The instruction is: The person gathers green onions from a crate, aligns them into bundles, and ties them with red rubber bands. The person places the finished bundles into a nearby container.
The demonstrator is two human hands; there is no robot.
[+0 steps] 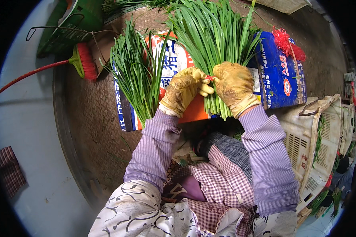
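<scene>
A large bunch of green Chinese chives (213,38) lies on a printed sack, its cut stems toward me. Around its lower stems, my left hand (185,89) and my right hand (233,86), both in soiled yellow gloves, pinch a short red plastic tie (210,78) between them. The right hand rests over the stems; the left fingers are curled at their left side. A smaller loose bunch of chives (136,74) lies to the left on the sack. On the blue sack (279,74) at the right sits a bundle of red plastic ties (284,44).
A red and green broom (84,62) and a green plastic crate (74,26) stand at the upper left. White plastic crates (296,142) line the right side, some holding greens. More chives (130,4) lie at the top edge. Beneath is a brown textured metal floor (92,127).
</scene>
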